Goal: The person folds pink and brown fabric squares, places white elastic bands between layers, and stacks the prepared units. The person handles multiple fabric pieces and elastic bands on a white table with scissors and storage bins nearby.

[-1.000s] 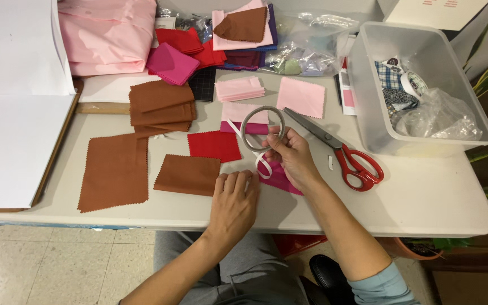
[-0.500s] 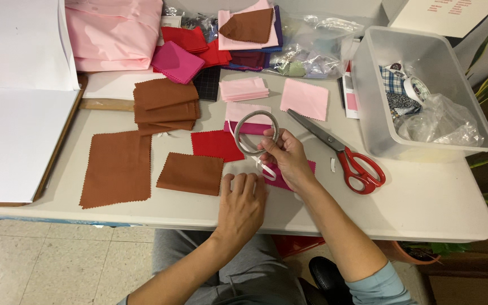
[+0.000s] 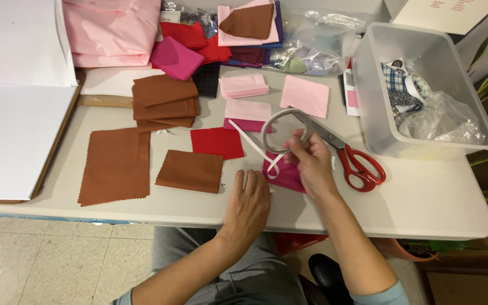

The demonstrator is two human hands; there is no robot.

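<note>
Two hands: left hand (image 3: 248, 204) flat, fingers loose, just left of magenta square (image 3: 287, 174); right hand (image 3: 312, 160) pinched on white ribbon loop (image 3: 278, 131) above it.
One scissors (image 3: 350, 157): red-handled, just right of the square.
Three loose brown pieces (image 3: 115, 165): left of it.
One clear bin (image 3: 377, 107): upper right.

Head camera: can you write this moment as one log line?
right hand: holds ribbon loop | left hand: flat on table | scissors: lying idle
</note>
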